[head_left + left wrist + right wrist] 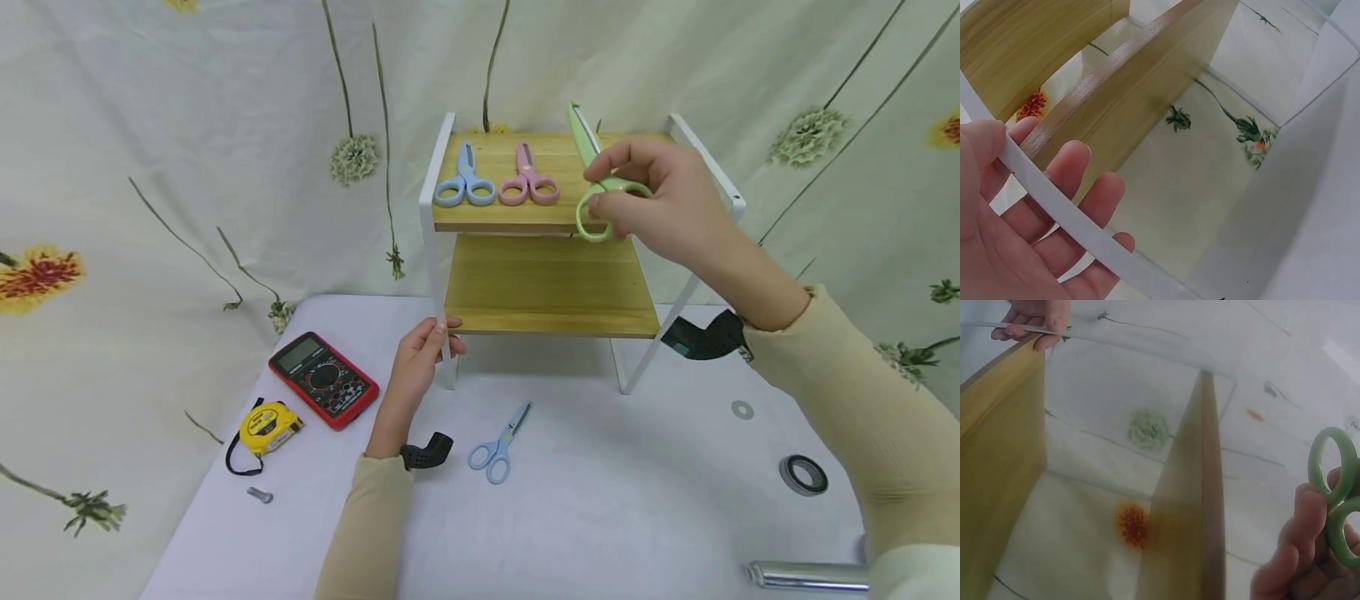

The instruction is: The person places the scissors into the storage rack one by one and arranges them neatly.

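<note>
My right hand (671, 200) pinches a pair of light green scissors (584, 137) by the handles, over the right part of the top board of a small two-tier shelf (547, 283). The blades point up and away. Green handle loops show at the right edge of the right wrist view. On that top board, blue scissors (466, 179) lie at the left, with pink scissors (528, 179) beside them. Lower down, my left hand (416, 362) grips the shelf's white frame post (1069, 209), thumb on one side and fingers round the other, near the lower board's front left corner.
Another pair of blue scissors (501, 446) lies on the white table before the shelf. At the left are a red multimeter (324, 379), a yellow tape measure (270, 427) and a bolt (260, 495). A washer (742, 410), a black-and-silver ring (784, 475) and a metal cylinder (810, 575) lie right.
</note>
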